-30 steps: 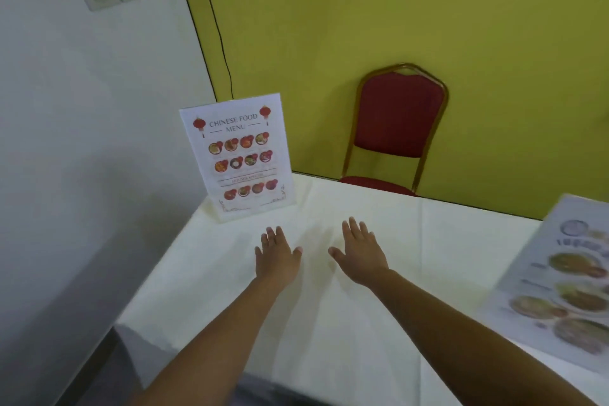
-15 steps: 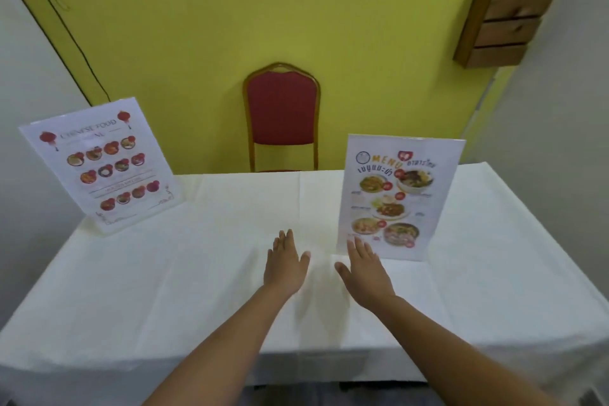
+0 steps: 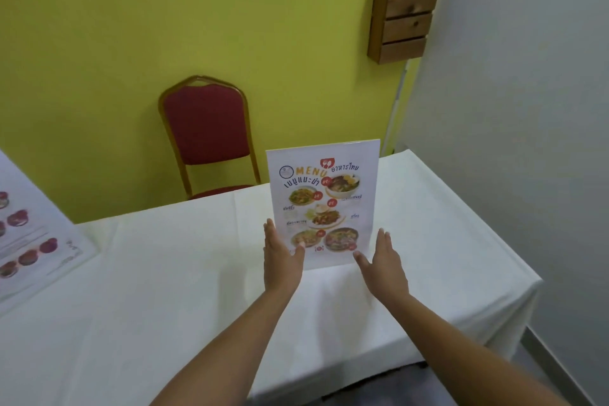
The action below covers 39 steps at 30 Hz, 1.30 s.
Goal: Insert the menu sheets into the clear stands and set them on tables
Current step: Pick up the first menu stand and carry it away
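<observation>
My left hand [image 3: 281, 260] and right hand [image 3: 384, 262] were spread flat, palms inward, bracketing the lower edges of the Thai menu stand [image 3: 321, 204] to square it on the white tablecloth [image 3: 164, 273]; whether they touched it, I couldn't tell. Farther left stood the other menu stand [image 3: 29, 234]; beyond my fingertips, a red chair [image 3: 207, 128]

Matt white cloth covers the table [image 3: 164, 290] (wooden wall rack [image 3: 403, 10]).
</observation>
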Available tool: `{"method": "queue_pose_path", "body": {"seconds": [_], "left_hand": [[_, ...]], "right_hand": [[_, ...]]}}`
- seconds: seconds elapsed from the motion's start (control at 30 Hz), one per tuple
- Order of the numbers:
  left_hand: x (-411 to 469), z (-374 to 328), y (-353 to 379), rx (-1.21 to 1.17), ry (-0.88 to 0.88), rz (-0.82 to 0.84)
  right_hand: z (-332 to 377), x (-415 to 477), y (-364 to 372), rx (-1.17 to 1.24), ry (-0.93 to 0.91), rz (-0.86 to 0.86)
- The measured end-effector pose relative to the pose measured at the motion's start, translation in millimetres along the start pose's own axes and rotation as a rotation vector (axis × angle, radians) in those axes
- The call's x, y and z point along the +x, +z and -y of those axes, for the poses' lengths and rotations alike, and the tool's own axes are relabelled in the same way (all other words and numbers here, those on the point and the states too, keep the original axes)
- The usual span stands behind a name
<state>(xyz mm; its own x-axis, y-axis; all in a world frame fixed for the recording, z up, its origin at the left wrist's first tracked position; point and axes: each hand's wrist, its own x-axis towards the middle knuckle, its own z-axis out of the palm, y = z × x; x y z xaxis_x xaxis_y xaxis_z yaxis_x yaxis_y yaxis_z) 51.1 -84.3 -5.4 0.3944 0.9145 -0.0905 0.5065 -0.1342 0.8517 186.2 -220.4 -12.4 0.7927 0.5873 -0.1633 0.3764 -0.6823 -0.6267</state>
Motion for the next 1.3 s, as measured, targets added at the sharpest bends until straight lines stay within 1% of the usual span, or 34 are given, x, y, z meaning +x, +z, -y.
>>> {"method": "queue_pose_path", "body": {"seconds": [0.1,0.2,0.37,0.47,0.6,0.73,0.83,1.0,1.1,1.3], "left_hand": [[9,0,6,-0.105,-0.018,0.014],[14,1,12,-0.139,-0.020,0.005],[28,-8,14,-0.098,-0.013,-0.024],[42,-24,19,-0.095,0.026,-0.004],[68,-54,39,-0.098,0.056,0.064],[98,-91,70,-0.058,0.135,0.127],[120,-116,96,-0.050,0.159,0.173],[152,-149,141,0.047,0.165,0.248],[167,-164,164,0.106,0.153,0.249],[191,-183,196,0.130,0.132,0.238]], "right_hand": [[8,17,-5,0.120,-0.019,-0.016],[14,27,-1,0.272,-0.059,-0.021],[16,36,10,0.334,0.031,-0.125],[18,46,1,0.361,0.052,-0.208],[15,71,-25,0.342,0.076,-0.283],[4,107,-57,0.286,0.106,-0.336],[-8,137,-79,0.250,0.133,-0.357],[-31,187,-110,0.189,0.181,-0.378],[-44,213,-124,0.182,0.185,-0.392],[-61,251,-138,0.189,0.176,-0.377]]}}
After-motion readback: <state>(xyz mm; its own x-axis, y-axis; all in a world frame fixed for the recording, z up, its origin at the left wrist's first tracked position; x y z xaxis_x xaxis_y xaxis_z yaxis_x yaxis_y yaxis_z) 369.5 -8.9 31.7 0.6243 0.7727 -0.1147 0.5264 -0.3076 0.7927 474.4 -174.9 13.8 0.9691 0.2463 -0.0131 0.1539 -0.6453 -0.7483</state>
